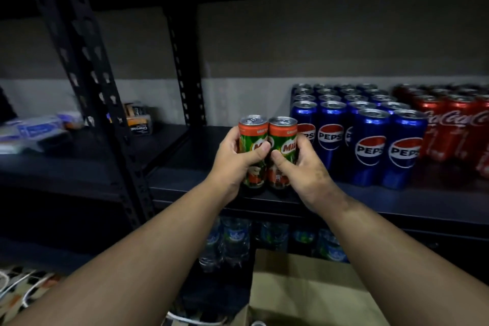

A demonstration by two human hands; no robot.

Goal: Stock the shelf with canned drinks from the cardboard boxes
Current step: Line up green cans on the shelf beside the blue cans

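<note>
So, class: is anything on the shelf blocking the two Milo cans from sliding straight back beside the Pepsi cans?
Nothing visible: the shelf behind the Milo cans looks bare to the wall, with the Pepsi cans alongside.

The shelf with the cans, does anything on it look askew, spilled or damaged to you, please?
Nothing stands out: the Pepsi cans and Coca-Cola cans stand upright in rows, and both Milo cans are upright on the shelf.

A charcoal pack [140, 124] and plastic-wrapped packets [31, 131] are seen on the neighbouring rack's board at left. Wrapped water bottles [232, 239] are stored on the level below. Patterned flooring [21, 288] is visible bottom left.
</note>
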